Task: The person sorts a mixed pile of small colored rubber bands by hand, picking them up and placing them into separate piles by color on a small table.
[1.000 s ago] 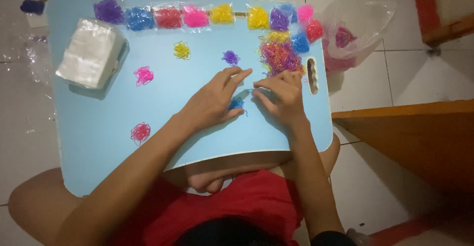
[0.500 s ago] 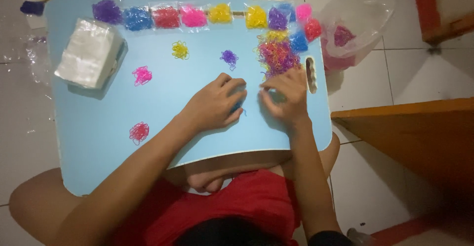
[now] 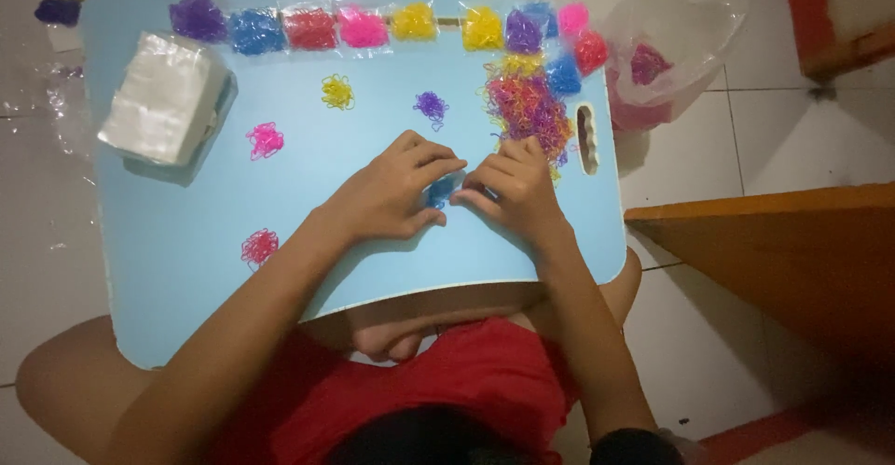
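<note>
Both hands have drawn together since before: left hand (image 3: pixel 387 194) and right hand (image 3: pixel 511 190) now pinch, fingers curled, a small tangled blue band clump (image 3: pixel 440 191) mid-tabletop (image 3: pixel 186 241), at 5 o'clock from the purple clump (image 3: pixel 431 106).

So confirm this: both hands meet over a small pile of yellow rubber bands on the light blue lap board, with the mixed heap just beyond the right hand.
Wrong in one respect: the small pile between the left hand and right hand is blue, not yellow, as the head view shows. It lies on the light blue lap board, the mixed heap just beyond.
</note>
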